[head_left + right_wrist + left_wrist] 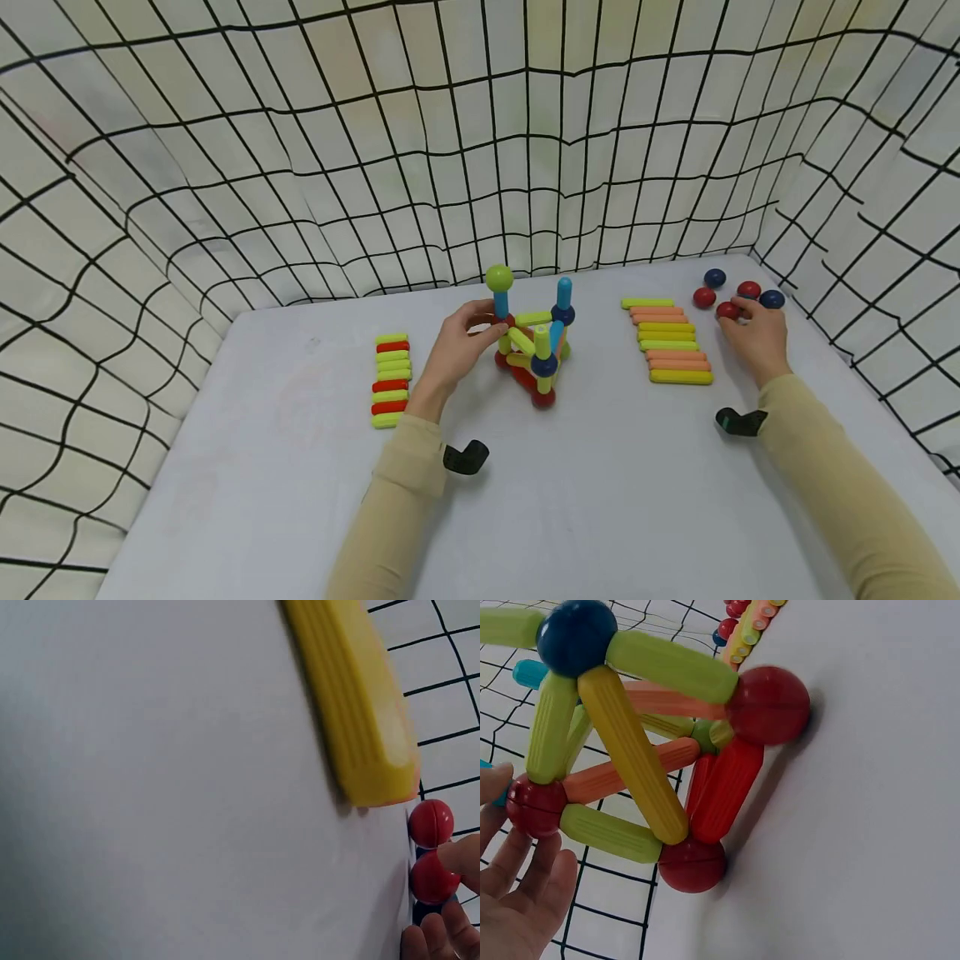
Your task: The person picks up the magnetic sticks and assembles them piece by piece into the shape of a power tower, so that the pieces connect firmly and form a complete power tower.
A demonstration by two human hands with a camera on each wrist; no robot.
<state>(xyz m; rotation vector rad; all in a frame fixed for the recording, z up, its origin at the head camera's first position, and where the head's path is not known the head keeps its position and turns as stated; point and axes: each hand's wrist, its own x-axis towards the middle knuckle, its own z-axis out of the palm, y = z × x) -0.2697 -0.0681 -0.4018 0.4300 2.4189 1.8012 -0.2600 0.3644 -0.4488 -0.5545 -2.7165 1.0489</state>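
Observation:
A frame of coloured sticks and balls [522,377], like a magnetic building set, stands mid-table. My left hand [461,342] holds its upper left corner, fingers about a red ball [537,805] there. Above that corner rises a blue stick [501,303] topped by a green ball [499,278]. Blue balls [577,637] form other upper joints, two with upright sticks. At the far right, my right hand [759,337] pinches a red ball [727,311] between thumb and fingers. Beside it lie more red balls [704,297] and dark blue balls [715,278].
Left of the frame lies a column of green and red sticks [390,385]. Between the frame and the right hand is a row of longer yellow, green and orange sticks [667,328]. Black netting [465,158] over white sheeting borders the white table [570,500] at back and sides.

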